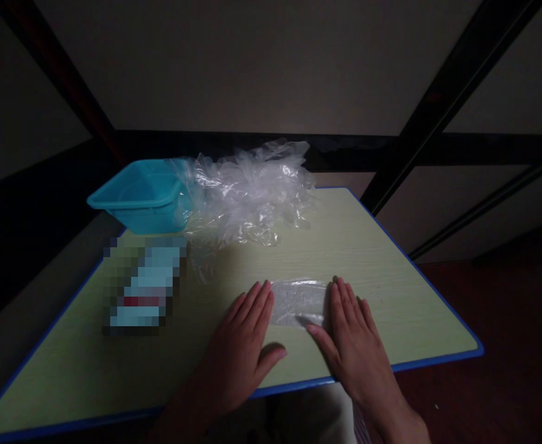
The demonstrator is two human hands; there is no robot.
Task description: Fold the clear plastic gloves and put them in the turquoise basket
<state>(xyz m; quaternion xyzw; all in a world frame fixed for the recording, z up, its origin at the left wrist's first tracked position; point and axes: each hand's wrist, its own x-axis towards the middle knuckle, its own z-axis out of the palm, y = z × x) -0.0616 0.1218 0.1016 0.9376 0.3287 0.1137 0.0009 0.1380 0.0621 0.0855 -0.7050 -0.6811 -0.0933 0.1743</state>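
Grip flat and empty, left hand (240,354) and right hand (356,342) apparently smooth the clear plastic piece (298,302), which next needs even pressure.

A thin, clear plastic sheet (297,303) lies flat on the worktop (372,253), close to its near edge, forming a rough rectangle, wider than it is deep; it is see-through and slightly milky, finely creased, with pale glints along the far edge and near the right thumb; its left side meets the left hand (245,342), its right side the right hand (356,342)
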